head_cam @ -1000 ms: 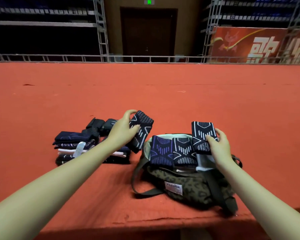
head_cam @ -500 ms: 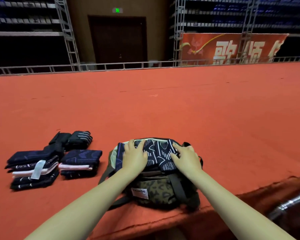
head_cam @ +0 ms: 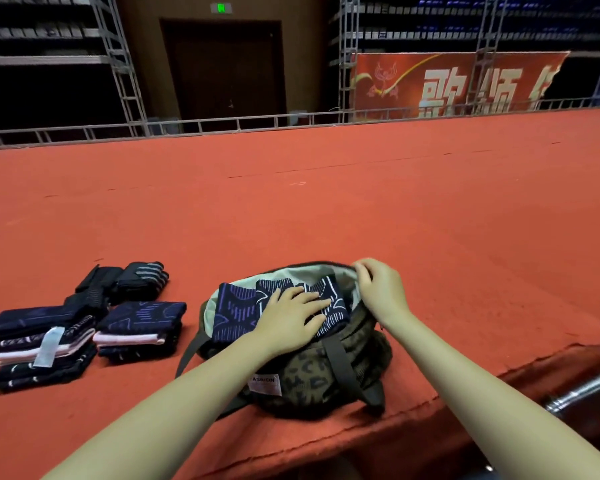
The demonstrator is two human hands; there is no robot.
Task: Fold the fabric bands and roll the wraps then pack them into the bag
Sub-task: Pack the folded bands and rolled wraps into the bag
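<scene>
Head view: the bag (head_cam: 312, 379) sat at the near edge of the red counter (head_cam: 326, 209), mouth open. The left hand (head_cam: 291, 318) lay flat, fingers straight, pressing folded bands (head_cam: 238, 308) down into it. The right hand (head_cam: 380, 289) pinched the bag's far rim, holding it open. Left of the bag: two stacks of folded bands (head_cam: 84, 336), with dark rolled wraps (head_cam: 132, 280) behind them. Step judged: packing. Next move likely calls for fetching from the stacks.

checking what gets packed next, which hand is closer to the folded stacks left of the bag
Left. The left hand presses the bands in the bag, nearer the folded stacks; the right hand grips the bag's far rim.
</scene>
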